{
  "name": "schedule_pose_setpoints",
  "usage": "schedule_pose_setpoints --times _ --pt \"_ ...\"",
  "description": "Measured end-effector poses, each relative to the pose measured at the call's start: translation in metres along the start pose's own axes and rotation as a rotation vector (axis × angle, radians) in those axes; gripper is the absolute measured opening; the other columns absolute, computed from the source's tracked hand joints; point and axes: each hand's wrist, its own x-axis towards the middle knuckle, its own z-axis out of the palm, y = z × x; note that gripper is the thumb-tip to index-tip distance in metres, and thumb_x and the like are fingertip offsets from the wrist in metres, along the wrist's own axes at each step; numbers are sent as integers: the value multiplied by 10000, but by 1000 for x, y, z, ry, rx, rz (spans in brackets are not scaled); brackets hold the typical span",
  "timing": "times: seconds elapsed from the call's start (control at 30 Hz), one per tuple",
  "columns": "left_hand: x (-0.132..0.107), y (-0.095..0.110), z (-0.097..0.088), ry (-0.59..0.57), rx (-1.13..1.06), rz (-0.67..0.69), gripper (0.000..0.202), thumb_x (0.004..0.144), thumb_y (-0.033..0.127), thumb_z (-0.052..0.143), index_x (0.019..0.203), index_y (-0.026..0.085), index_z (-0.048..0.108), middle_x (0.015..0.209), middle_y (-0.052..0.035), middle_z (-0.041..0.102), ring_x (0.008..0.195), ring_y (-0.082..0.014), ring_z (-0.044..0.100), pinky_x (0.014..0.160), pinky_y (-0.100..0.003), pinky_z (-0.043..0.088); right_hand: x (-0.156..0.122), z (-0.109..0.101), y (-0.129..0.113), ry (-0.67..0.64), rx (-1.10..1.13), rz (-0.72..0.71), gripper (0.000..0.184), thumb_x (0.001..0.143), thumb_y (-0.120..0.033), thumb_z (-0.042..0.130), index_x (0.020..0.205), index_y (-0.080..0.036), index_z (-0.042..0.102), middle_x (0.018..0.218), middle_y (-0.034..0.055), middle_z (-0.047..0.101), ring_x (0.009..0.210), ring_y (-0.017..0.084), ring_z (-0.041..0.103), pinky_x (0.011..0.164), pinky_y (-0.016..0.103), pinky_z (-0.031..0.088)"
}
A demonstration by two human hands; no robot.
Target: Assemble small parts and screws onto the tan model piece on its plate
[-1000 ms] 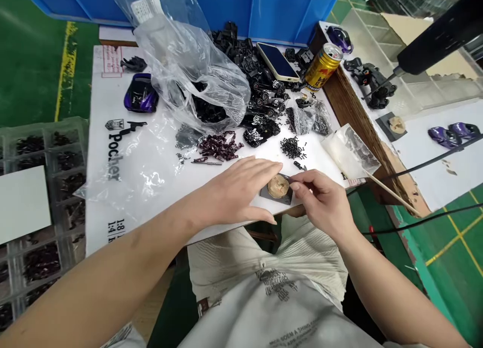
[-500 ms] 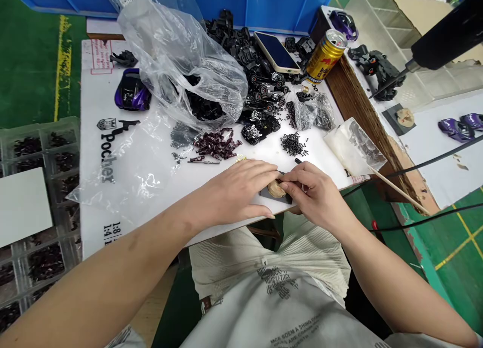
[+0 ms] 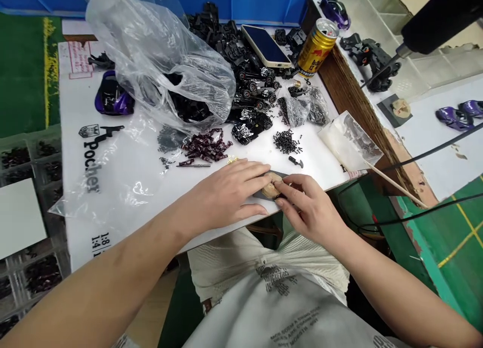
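My left hand (image 3: 226, 189) lies flat with its fingers stretched out at the near edge of the white table (image 3: 124, 207). Its fingertips rest on a small dark plate carrying a tan lump (image 3: 270, 185). My right hand (image 3: 307, 209) has its fingers resting on the right side of the same plate, loosely curled, with the fingertips touching the lump. Just beyond lie a small black part (image 3: 296, 161), a pile of black screws (image 3: 286, 140) and a heap of dark red parts (image 3: 206, 147).
A clear plastic bag (image 3: 158, 61) with black parts fills the table's middle. Behind it lie black toy chassis (image 3: 252, 88), a phone (image 3: 266, 46), a gold can (image 3: 315, 47) and a purple car body (image 3: 111, 96). Compartment trays (image 3: 26, 156) stand left; a neighbouring bench with a black tool (image 3: 433, 20) is right.
My right hand has dropped from a raised pinch onto the plate beside the left fingertips. The view has shifted slightly, and the left hand has stayed on the plate.
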Motion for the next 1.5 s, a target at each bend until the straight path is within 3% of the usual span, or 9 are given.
schedule_pose_setpoints --times 0.07,0.17,0.3,0.5,0.67,0.87,1.1,1.3,1.5 --pt "1 0 0 23 35 9 546 1001 491 668 1425 153 604 1541 -174 585 1434 -346 554 1246 -561 418 3 -6 5 68 -2 36 300 1027 -237 590 1310 -184 677 1226 154 658 1041 241 690 850 399 635" --pt "1 0 2 45 56 5 552 997 525 660 1418 172 614 1539 -162 592 1419 -358 567 1231 -575 431 8 -21 21 158 -38 250 266 1014 -232 576 1248 -223 703 1151 105 701 922 210 701 822 374 615" --pt "0 -2 3 55 19 15 583 989 551 659 1430 171 608 1526 -170 599 1407 -358 571 1216 -566 444 18 -32 39 67 -26 472 245 973 -286 613 1175 -219 733 1080 81 715 772 190 666 745 365 582" --pt "3 0 -1 41 -12 10 489 975 468 707 1380 198 649 1504 -156 613 1385 -344 582 1205 -548 450 28 -23 38 23 -5 472 263 972 -347 621 1163 -218 749 1091 89 674 743 179 637 709 355 554" --pt "5 7 -4 29 17 -12 575 910 516 777 1357 174 657 1467 -170 632 1353 -362 599 1206 -573 431 27 -21 39 67 -8 460 267 964 -371 647 1161 -220 744 1085 81 665 724 167 622 691 346 550" --pt "-1 5 -9 2 55 27 725 967 650 635 1474 137 565 1576 -198 546 1469 -337 515 1295 -555 317 6 -18 35 297 -55 413 246 961 -400 690 1150 -248 736 1053 70 715 710 167 630 675 349 550" --pt "-11 -14 -28 294 128 -128 692 982 696 565 1445 183 588 1455 -168 649 1384 -359 577 1215 -561 401 -51 -25 30 789 233 642 292 866 -418 823 999 -208 670 760 5 662 568 162 580 545 336 465" --pt "-12 -23 -30 338 171 -193 547 986 629 607 1389 260 602 1389 -111 679 1315 -378 611 1119 -559 467 -83 -32 41 950 478 778 442 806 -426 884 919 -232 503 665 -65 615 486 120 537 484 271 451" --pt "-9 -33 -21 311 261 -182 264 1028 429 591 1233 275 652 1330 -101 686 1260 -375 629 1044 -598 497 -85 -43 51 979 432 730 545 786 -432 900 1174 -209 589 855 -1 720 515 119 586 479 266 488"
